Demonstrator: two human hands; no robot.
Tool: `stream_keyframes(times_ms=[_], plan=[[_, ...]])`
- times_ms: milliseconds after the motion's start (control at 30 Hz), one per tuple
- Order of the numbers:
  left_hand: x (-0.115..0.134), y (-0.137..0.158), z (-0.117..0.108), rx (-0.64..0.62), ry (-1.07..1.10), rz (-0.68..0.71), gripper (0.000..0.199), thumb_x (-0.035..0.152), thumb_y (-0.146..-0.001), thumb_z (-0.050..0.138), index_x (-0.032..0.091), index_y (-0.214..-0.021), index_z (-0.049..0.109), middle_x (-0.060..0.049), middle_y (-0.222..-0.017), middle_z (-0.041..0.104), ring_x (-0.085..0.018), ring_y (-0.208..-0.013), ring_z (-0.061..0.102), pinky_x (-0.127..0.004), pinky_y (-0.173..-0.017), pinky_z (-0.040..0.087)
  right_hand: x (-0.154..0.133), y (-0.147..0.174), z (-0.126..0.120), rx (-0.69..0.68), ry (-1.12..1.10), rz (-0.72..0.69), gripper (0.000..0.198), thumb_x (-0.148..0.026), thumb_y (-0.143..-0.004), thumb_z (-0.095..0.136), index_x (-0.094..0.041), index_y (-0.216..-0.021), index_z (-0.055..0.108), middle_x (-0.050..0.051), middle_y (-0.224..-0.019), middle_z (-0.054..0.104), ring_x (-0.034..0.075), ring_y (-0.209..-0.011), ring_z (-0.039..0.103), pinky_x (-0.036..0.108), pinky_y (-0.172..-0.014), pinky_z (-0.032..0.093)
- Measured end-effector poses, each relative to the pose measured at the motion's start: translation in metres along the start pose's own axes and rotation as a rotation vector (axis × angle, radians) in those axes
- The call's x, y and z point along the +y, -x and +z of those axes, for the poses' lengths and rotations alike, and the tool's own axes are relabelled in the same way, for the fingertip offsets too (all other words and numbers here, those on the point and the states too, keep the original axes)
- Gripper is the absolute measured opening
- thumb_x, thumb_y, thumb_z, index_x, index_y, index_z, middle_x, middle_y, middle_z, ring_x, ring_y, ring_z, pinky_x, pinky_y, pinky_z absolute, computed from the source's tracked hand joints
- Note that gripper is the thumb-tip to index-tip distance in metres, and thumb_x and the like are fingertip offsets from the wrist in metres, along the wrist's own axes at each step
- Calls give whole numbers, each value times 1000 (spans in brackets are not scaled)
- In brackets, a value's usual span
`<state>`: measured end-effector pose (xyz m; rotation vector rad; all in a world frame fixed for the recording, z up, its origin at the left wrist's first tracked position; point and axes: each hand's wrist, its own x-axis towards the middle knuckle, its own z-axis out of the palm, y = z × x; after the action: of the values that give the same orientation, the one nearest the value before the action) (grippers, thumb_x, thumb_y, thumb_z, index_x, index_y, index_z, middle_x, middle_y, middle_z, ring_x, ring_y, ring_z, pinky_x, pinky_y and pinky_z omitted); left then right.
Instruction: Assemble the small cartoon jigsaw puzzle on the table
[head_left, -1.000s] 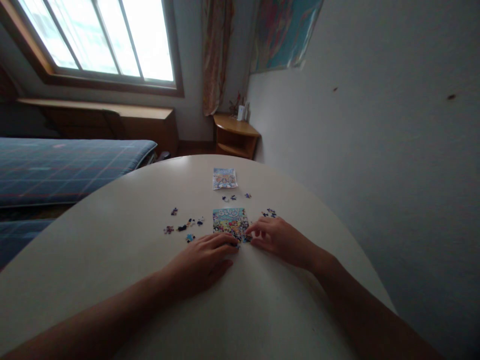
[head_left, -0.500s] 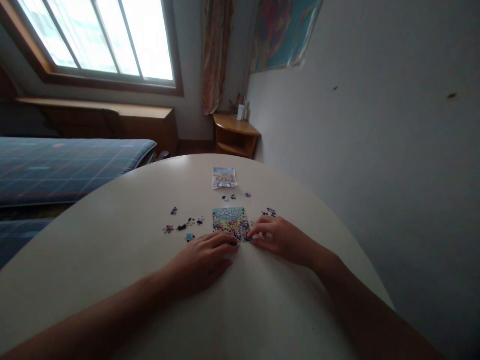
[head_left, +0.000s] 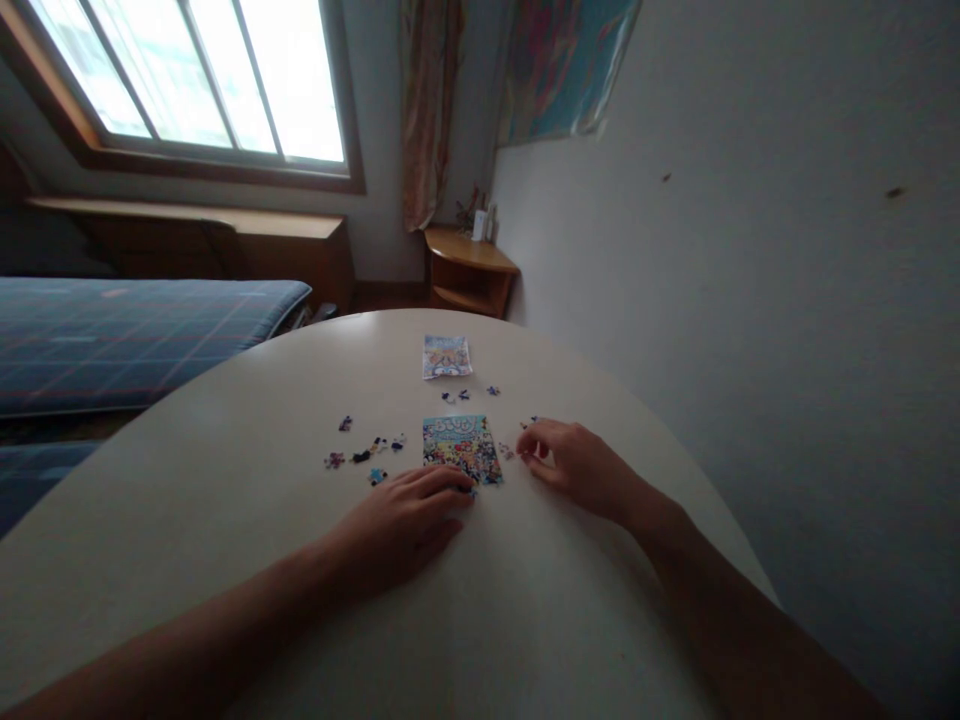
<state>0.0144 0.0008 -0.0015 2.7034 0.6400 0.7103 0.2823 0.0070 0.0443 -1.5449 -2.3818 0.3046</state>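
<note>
steadying the puzzle (head_left: pixel 460 442) on the desk (head_left: pixel 495 620), it seems, your left hand (head_left: pixel 418 500) lies loosely spread over its near edge, while your right hand (head_left: pixel 574 460) rests curled beside loose pieces (head_left: pixel 507 452), presumably placed handily close, though i cannot tell if it pinches one.

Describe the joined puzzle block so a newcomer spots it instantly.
On the white, curved-edge table, look just beyond the left hand. The joined puzzle block lies there, its near edge partly covered by that hand. Unlike the loose pieces around it, it's one crowded multicolour picture with pale lettering along its far side.
</note>
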Motion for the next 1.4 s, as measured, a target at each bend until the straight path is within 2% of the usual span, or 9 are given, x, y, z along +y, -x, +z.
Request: stream_keyframes(times_ms=[267, 367, 633, 1000, 1167, 1400], plan=[[-1, 3, -1, -18, 11, 0, 24, 15, -93, 48, 21, -115, 58, -7, -128, 60, -21, -117, 58, -41, -100, 51, 29, -4, -1, 231, 128, 407, 9, -21, -83, 59, -20, -88, 67, 3, -85, 70, 17, -72, 61, 28, -63, 40], [-2, 2, 0, -13, 14, 4, 24, 13, -93, 48, 21, -113, 59, -7, -127, 61, -21, -117, 57, -41, -99, 52, 41, -3, 1, 268, 143, 499, 13, -19, -84, 58, -20, -92, 68, 5, -87, 71, 18, -74, 62, 29, -66, 42], [-1, 2, -1, -17, 10, 4, 25, 13, -92, 48, 20, -114, 60, -8, -125, 61, -22, -115, 59, -42, -98, 53, 54, -2, 4, 284, 108, 514, 18, -20, -86, 57, -19, -95, 72, 7, -88, 73, 19, -77, 65, 29, -69, 45], [0, 1, -2, -12, 6, 5, 24, 14, -93, 48, 20, -112, 60, -8, -124, 62, -21, -113, 59, -39, -98, 53, 44, -11, 16, 315, 28, 489, 21, -39, -83, 65, -23, -92, 76, 6, -95, 72, 19, -82, 66, 29, -74, 48], [0, 0, -2, -13, -1, 5, 25, 14, -94, 47, 20, -114, 60, -9, -125, 62, -21, -114, 59, -40, -97, 53, 43, -14, 18, 316, -39, 491, 17, -34, -79, 68, -22, -88, 76, 6, -94, 72, 19, -82, 66, 30, -76, 49], [1, 0, -1, 4, 7, 9, 24, 13, -92, 49, 20, -112, 60, -9, -123, 62, -22, -113, 60, -41, -96, 54, 46, -17, 20, 289, -89, 502, 17, -31, -80, 67, -17, -86, 73, 7, -87, 73, 18, -78, 66, 27, -69, 48]])
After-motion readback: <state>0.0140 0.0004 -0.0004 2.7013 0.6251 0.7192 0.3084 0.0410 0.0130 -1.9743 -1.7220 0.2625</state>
